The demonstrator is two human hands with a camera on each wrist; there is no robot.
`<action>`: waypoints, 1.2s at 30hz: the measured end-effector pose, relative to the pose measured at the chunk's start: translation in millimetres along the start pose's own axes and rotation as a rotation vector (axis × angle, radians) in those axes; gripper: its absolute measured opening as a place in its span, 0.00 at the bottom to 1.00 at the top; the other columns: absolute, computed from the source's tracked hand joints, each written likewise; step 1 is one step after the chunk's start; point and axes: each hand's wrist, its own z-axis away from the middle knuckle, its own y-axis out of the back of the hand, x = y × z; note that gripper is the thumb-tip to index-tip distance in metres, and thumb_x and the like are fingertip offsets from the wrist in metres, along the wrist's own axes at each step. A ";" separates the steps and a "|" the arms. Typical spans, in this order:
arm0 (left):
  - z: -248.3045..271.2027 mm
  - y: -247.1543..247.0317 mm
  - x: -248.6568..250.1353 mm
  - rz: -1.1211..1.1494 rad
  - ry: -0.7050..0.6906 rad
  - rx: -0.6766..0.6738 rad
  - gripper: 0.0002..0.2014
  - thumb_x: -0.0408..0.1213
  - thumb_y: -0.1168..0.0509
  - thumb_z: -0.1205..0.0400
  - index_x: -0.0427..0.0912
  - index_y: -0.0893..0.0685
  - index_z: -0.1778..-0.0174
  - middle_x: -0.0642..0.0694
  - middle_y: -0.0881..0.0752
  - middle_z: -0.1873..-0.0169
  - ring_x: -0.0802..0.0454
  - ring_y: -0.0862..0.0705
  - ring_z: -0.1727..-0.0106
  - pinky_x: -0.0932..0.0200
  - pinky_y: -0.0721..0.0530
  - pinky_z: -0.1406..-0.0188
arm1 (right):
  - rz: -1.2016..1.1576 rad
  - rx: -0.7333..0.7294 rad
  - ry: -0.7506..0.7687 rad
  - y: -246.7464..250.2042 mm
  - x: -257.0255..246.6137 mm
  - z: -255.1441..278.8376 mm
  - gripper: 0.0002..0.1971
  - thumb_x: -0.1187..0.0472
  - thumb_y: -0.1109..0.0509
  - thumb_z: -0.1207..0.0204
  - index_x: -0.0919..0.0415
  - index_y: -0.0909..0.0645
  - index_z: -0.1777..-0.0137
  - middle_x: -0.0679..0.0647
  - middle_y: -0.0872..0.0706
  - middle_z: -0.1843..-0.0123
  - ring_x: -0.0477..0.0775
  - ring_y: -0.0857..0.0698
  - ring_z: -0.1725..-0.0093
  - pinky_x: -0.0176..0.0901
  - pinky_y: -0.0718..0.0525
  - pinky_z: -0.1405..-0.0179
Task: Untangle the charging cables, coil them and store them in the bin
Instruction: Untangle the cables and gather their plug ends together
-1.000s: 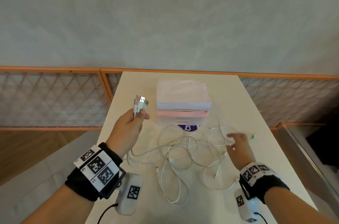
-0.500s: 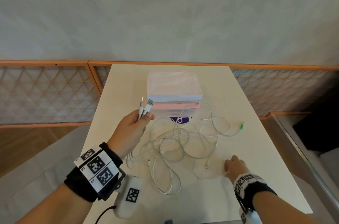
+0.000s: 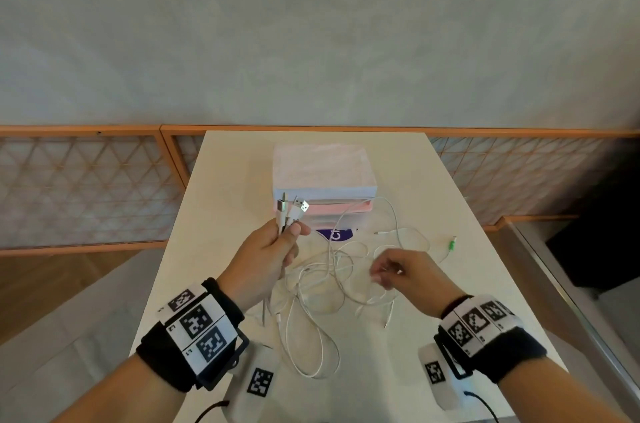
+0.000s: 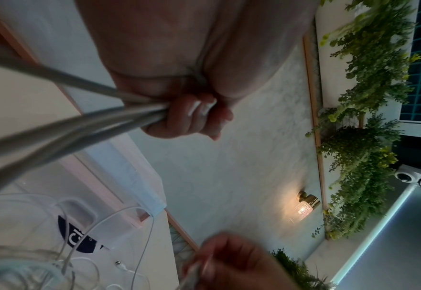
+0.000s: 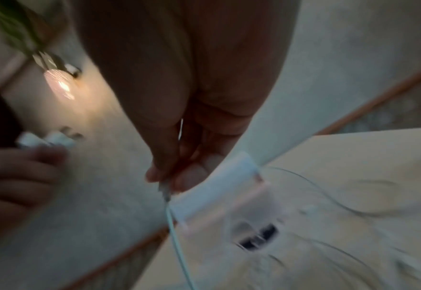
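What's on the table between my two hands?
In the head view, tangled white cables lie between the left hand and right hand.

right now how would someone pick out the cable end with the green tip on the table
Start at the stacked bin at the far middle of the pale table, then look right of it, beyond the tangle of white cables. The green tip lies alone near the table's right side, the only coloured plug there.
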 end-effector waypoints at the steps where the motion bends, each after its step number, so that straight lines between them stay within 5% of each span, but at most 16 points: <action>1: 0.9 -2.2 1.5 -0.006 -0.011 -0.018 0.12 0.43 0.45 0.14 0.46 0.17 0.52 0.56 0.25 0.77 0.61 0.31 0.78 0.64 0.33 0.75 | -0.027 -0.032 0.049 2.9 -19.9 -2.0 0.08 0.65 0.26 0.29 0.50 0.16 0.62 0.43 0.17 0.71 0.38 0.19 0.70 0.28 0.22 0.62; 5: 1.7 -9.3 5.4 0.006 -0.043 -0.051 0.12 0.40 0.46 0.14 0.44 0.17 0.52 0.54 0.13 0.67 0.58 0.19 0.67 0.64 0.22 0.65 | -0.139 -0.144 0.222 10.6 -91.6 -3.8 0.04 0.66 0.27 0.28 0.56 0.16 0.58 0.45 0.15 0.69 0.39 0.18 0.70 0.26 0.21 0.62; 8: 2.7 -13.4 9.5 0.099 -0.047 -0.128 0.14 0.40 0.45 0.14 0.37 0.17 0.47 0.46 0.11 0.61 0.52 0.13 0.57 0.52 0.14 0.50 | -0.247 -0.145 0.306 13.3 -122.9 -8.7 0.05 0.70 0.27 0.28 0.59 0.16 0.57 0.45 0.12 0.66 0.39 0.17 0.67 0.28 0.19 0.60; 10: 6.9 -15.4 15.4 0.207 -0.020 -0.160 0.14 0.39 0.47 0.13 0.34 0.19 0.48 0.42 0.12 0.68 0.46 0.13 0.65 0.54 0.12 0.57 | -0.282 -0.069 0.340 14.8 -130.5 -16.2 0.05 0.70 0.27 0.29 0.60 0.16 0.56 0.50 0.12 0.63 0.45 0.16 0.64 0.34 0.16 0.60; 13: 9.6 -15.5 20.9 0.255 -0.003 -0.102 0.16 0.42 0.49 0.13 0.36 0.21 0.57 0.49 0.24 0.81 0.53 0.26 0.79 0.59 0.17 0.69 | -0.340 0.049 0.351 12.6 -132.3 -25.2 0.09 0.72 0.28 0.28 0.57 0.18 0.56 0.56 0.15 0.62 0.49 0.17 0.66 0.48 0.13 0.63; 16: 5.6 -11.6 23.9 0.335 0.010 -0.062 0.17 0.44 0.49 0.14 0.40 0.23 0.62 0.54 0.32 0.82 0.56 0.34 0.79 0.61 0.23 0.72 | -0.477 0.088 0.316 -0.6 -126.6 -28.4 0.16 0.68 0.28 0.27 0.49 0.26 0.46 0.55 0.22 0.51 0.50 0.19 0.61 0.40 0.16 0.60; 21: 1.3 -6.9 31.2 0.374 -0.048 -0.063 0.16 0.42 0.49 0.14 0.41 0.26 0.65 0.54 0.31 0.81 0.58 0.33 0.79 0.63 0.26 0.75 | -0.492 -0.279 0.161 -33.0 -100.4 -27.0 0.30 0.52 0.32 0.24 0.53 0.42 0.27 0.57 0.18 0.45 0.51 0.14 0.50 0.49 0.17 0.38; 23: 0.4 -3.0 34.8 0.366 -0.090 -0.087 0.15 0.42 0.50 0.14 0.40 0.28 0.64 0.54 0.33 0.80 0.58 0.34 0.79 0.64 0.28 0.76 | -0.363 -0.397 0.149 -40.9 -91.5 -25.1 0.21 0.53 0.31 0.25 0.52 0.31 0.34 0.52 0.14 0.54 0.49 0.15 0.52 0.50 0.19 0.36; 26: -2.9 9.1 38.9 0.337 -0.111 -0.038 0.15 0.42 0.51 0.13 0.42 0.28 0.64 0.55 0.34 0.79 0.57 0.37 0.78 0.64 0.36 0.78 | -0.140 -0.343 0.213 -45.0 -77.4 -23.3 0.01 0.56 0.32 0.22 0.49 0.21 0.53 0.47 0.17 0.63 0.46 0.17 0.60 0.48 0.17 0.47; 30: -6.7 31.4 44.8 0.343 -0.128 0.083 0.14 0.43 0.49 0.14 0.44 0.27 0.63 0.55 0.36 0.78 0.58 0.41 0.79 0.65 0.43 0.81 | -0.032 -0.220 0.156 -34.6 -44.5 -19.9 0.10 0.61 0.40 0.18 0.48 0.22 0.59 0.41 0.19 0.62 0.42 0.21 0.63 0.35 0.22 0.54; 36: -9.0 51.2 54.5 0.422 -0.170 0.150 0.15 0.43 0.50 0.13 0.45 0.27 0.64 0.56 0.37 0.80 0.61 0.42 0.81 0.65 0.45 0.82 | 0.291 -0.088 -0.101 -3.4 40.1 -31.6 0.18 0.65 0.42 0.20 0.43 0.28 0.68 0.46 0.18 0.64 0.54 0.17 0.56 0.44 0.23 0.50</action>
